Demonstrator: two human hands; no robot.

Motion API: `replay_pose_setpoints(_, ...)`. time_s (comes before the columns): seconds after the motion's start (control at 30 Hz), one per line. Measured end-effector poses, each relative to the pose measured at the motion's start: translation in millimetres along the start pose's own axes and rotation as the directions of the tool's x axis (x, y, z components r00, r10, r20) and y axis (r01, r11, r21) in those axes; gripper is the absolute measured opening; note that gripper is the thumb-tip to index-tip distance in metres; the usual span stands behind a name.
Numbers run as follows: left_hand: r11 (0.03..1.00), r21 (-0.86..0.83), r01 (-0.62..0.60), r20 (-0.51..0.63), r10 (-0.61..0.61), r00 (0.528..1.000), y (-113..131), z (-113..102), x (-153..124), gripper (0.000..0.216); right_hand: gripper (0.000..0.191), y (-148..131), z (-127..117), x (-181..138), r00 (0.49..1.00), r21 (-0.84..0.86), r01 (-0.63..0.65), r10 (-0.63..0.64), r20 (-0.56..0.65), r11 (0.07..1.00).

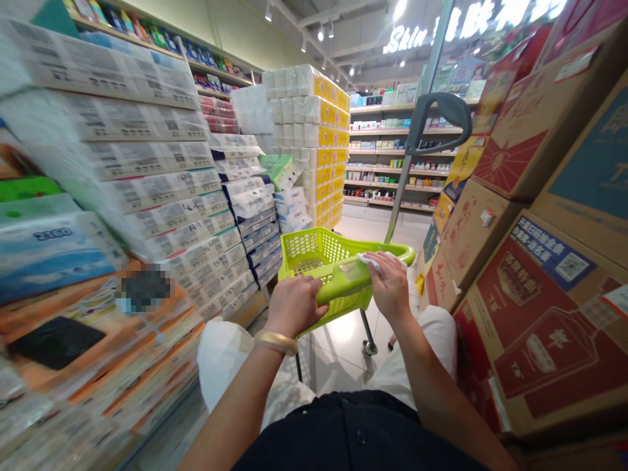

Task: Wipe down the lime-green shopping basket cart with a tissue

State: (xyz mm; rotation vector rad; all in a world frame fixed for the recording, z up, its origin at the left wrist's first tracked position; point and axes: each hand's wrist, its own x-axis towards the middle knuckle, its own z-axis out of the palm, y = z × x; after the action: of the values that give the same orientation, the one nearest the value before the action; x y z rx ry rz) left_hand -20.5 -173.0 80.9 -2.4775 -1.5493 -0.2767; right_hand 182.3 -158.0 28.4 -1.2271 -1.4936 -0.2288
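Note:
A lime-green shopping cart [338,288] stands right in front of me, its basket pierced with holes. Around the left part of its handle my left hand [297,302] is closed, a gold bangle [276,342] on that wrist. My right hand [389,281] presses a white cloth or tissue [371,260] onto the handle's right part, fingers closed over it. A grey metal pole [403,190] with a dark grey loop-shaped handle [441,124] rises behind the cart's right end.
Stacked paper packs [161,157] line the left side, with a dark phone-like slab [56,341] on an orange ledge. Cardboard cartons [544,327] are piled close on the right. Yellow-and-white tissue bundles [328,150] and stocked shelves [377,147] stand farther back, beyond the tiled floor.

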Motion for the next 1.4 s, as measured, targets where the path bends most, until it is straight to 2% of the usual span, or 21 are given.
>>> replay_pose_setpoints(0.1,1.000,-0.005,-0.012,-0.004,0.012,1.000,0,1,0,0.022,0.026,-22,4,-11,0.988,0.021,0.114,-0.115,0.098,0.993)
replay_pose_setpoints(0.17,1.000,-0.009,-0.017,-0.009,0.017,1.000,-1,2,0,0.024,0.030,-38,7,-18,0.953,0.065,0.217,-0.226,0.202,0.974)
replay_pose_setpoints(0.23,1.000,-0.008,-0.017,-0.010,0.017,1.000,-1,2,0,0.024,0.030,-40,7,-20,0.942,0.078,0.236,-0.248,0.228,0.969)
replay_pose_setpoints(0.37,1.000,-0.012,-0.005,0.000,0.005,1.000,0,0,-1,0.021,0.024,-9,-1,-10,0.994,0.007,0.085,-0.085,0.074,0.996)
replay_pose_setpoints(0.47,1.000,-0.018,0.000,0.003,0.000,1.000,1,-1,-1,0.021,0.024,1,-3,-9,1.000,-0.017,0.026,-0.026,-0.009,1.000)
replay_pose_setpoints(0.53,1.000,-0.013,-0.005,0.000,0.005,1.000,1,0,-1,0.021,0.026,-9,-1,-16,0.996,-0.008,0.086,-0.086,0.040,0.996)
replay_pose_setpoints(0.63,1.000,-0.003,-0.016,-0.011,0.016,1.000,1,1,-1,0.023,0.032,-31,4,-26,0.960,0.044,0.220,-0.224,0.170,0.975)
replay_pose_setpoints(0.7,1.000,-0.001,-0.019,-0.012,0.019,1.000,0,1,-1,0.023,0.032,-34,5,-27,0.947,0.063,0.246,-0.253,0.196,0.967)
replay_pose_setpoints(0.9,0.999,-0.036,0.004,0.001,-0.004,1.000,1,0,-2,0.020,0.027,-1,-3,-15,0.999,-0.023,0.048,-0.048,-0.004,0.999)
replay_pose_setpoints(0.97,0.999,-0.037,0.007,-0.004,-0.007,1.000,2,1,-2,0.020,0.027,-7,-3,-19,0.998,-0.027,0.058,-0.058,-0.002,0.998)
replay_pose_setpoints(1.13,1.000,-0.016,-0.008,-0.024,0.008,1.000,1,3,-2,0.023,0.033,-36,2,-34,0.954,0.039,0.237,-0.240,0.178,0.971)
replay_pose_setpoints(1.2,1.000,-0.013,-0.011,-0.021,0.011,1.000,1,3,-2,0.023,0.031,-32,1,-32,0.963,0.025,0.218,-0.219,0.156,0.976)
replay_pose_setpoints(1.33,0.999,-0.034,0.003,-0.001,-0.003,1.000,2,1,-2,0.022,0.026,-11,-4,-22,0.997,-0.041,0.080,-0.080,0.002,0.996)
replay_pose_setpoints(1.4,0.999,-0.039,0.010,0.005,-0.009,1.000,2,1,-2,0.022,0.027,-12,-4,-24,0.996,-0.038,0.093,-0.093,0.006,0.995)
